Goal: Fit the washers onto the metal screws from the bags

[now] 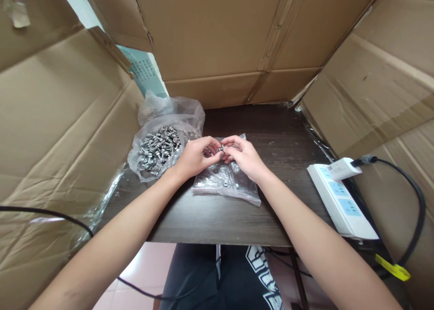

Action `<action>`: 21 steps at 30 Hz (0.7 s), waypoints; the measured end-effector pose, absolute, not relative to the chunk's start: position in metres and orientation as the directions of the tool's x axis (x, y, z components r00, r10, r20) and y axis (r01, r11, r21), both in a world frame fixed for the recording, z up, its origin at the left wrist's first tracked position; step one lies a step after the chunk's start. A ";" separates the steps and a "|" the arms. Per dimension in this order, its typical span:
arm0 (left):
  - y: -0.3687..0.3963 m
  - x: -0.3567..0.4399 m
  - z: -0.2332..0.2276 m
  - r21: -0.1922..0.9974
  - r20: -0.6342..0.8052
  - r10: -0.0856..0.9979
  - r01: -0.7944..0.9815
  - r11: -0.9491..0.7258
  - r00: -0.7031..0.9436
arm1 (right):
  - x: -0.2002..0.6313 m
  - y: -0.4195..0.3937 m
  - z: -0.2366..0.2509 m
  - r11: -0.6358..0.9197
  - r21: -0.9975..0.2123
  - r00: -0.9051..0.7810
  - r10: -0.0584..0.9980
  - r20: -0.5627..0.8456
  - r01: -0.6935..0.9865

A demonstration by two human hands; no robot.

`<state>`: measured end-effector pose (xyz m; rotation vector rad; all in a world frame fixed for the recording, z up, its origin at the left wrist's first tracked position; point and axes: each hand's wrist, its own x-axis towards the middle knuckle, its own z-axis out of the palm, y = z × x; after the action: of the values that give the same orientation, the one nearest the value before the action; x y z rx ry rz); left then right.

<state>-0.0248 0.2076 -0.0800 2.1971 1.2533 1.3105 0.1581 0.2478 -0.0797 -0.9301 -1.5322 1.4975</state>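
Over the bag [225, 183], both hands pinch together.

Bag of screws [159, 149] left of flat bag [227, 181], power strip [342, 199] right, on table [217, 224]

We see soft, even light; faint glare on the clear bags [226, 180]; cardboard walls [61, 120] bow at nine and three o'clock.
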 end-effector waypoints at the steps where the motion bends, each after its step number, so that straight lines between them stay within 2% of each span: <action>1: 0.208 -0.024 -0.080 0.621 0.567 0.797 0.528 -0.580 0.208 | 0.158 0.247 -0.079 0.047 -0.999 -0.427 0.903 0.050 -0.017; 9: 0.208 -0.025 -0.081 0.606 0.572 0.785 0.522 -0.601 0.239 | 0.156 0.242 -0.080 0.264 -0.964 -0.406 0.883 0.234 0.019; 15: 0.207 -0.024 -0.079 0.535 0.624 0.737 0.545 -0.645 0.261 | 0.156 0.239 -0.079 0.226 -0.971 -0.398 0.900 0.179 0.074; 21: 0.207 -0.024 -0.079 0.515 0.623 0.735 0.566 -0.644 0.269 | 0.155 0.238 -0.077 0.254 -0.967 -0.398 0.890 0.222 0.029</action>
<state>-0.0240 0.2068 -0.0789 2.3446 1.2195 1.3136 0.1551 0.2382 -0.0771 -0.8613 -1.6661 1.2596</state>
